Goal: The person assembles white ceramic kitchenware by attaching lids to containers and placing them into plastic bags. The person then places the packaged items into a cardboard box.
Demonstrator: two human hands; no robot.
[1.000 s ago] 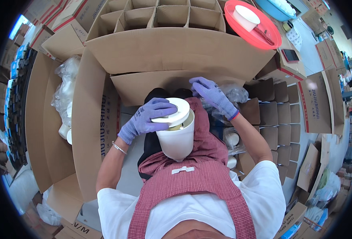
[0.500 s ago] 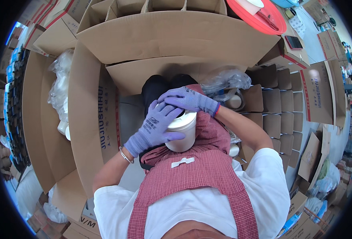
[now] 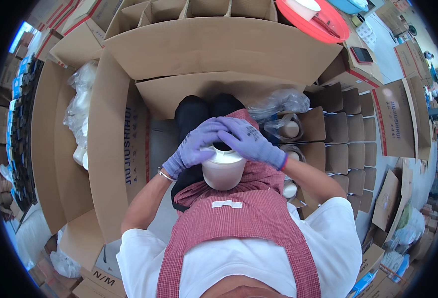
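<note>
A rounded white plastic jar point(image 3: 223, 173) rests in my lap, on the red checked apron point(image 3: 251, 218). My left hand point(image 3: 197, 145), in a purple work glove, curls round the jar's upper left side with the thumb against its rim. From the upper right my right hand point(image 3: 251, 140), gloved the same way, holds the top. The fingertips of both hands meet over the far side. Between them shows a dark patch at the jar's top; I cannot tell whether it is an opening or my trousers behind. The far side of the jar is hidden.
A carton with dividers point(image 3: 219, 39) stands ahead; another divided carton point(image 3: 335, 126) is at right, beside plastic-wrapped white jars point(image 3: 289, 130). An open carton point(image 3: 62, 164) at left holds bagged white pieces point(image 3: 80, 109). A red basin point(image 3: 323, 30) and a phone point(image 3: 361, 54) lie upper right.
My left hand has shifted from across the top of the jar to its left side. My right hand has slid to the right side of its top. The jar now tilts differently.
</note>
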